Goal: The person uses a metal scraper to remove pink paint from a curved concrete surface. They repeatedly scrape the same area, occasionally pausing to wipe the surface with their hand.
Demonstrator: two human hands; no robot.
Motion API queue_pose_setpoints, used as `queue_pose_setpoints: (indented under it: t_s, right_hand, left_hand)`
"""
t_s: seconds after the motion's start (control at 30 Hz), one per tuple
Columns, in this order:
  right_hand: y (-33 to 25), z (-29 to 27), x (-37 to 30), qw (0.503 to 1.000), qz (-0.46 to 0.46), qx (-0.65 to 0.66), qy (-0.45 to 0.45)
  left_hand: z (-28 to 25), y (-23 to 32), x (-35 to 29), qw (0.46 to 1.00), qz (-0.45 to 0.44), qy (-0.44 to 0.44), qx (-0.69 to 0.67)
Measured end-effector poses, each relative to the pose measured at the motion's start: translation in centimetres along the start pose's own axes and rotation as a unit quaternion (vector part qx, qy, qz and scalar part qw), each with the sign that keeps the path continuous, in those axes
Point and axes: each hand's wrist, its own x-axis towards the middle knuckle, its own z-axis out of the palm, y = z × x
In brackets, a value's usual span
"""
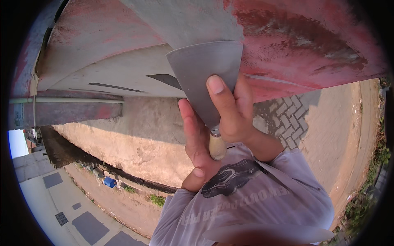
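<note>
A wide putty knife (205,69) with a flared metal blade and a pale wooden handle is held up in front of the wall. Its broad edge overlaps a grey coated band (180,20) on the wall; I cannot tell whether it touches. My right hand (236,108) grips the blade from the right, thumb pressed flat on its face and fingers partly hidden behind. From below left, my left hand (199,143) supports the tool, its fingers stretched up along the blade's side and the handle crossing the palm. To the right the wall shows red paint (279,53) with a dark brown patch.
Below the wall runs a concrete strip (152,119), with grey paving blocks (289,119) at the right. A blue container (109,182) stands across a dirt strip at the lower left. A pale pipe (78,99) and a ledge (74,111) lie on the left.
</note>
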Motion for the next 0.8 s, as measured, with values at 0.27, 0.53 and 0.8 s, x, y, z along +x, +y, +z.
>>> queue_pose_setpoints:
  t_s: [0.27,0.53,0.8]
  right_hand:
    - [0.0,-0.7,-0.1,1.0,0.01,0.005,-0.026]
    - [0.3,-0.2,-0.5,1.0,0.005,0.021,0.002]
    - [-0.6,-0.1,-0.6,0.998,0.055,0.039,0.001]
  left_hand:
    - [-0.2,0.1,-0.8,0.996,-0.084,0.029,0.015]
    - [-1.0,-0.6,-1.8,0.996,-0.059,-0.014,-0.066]
    - [-0.4,-0.6,-1.6,0.991,0.019,-0.056,-0.121]
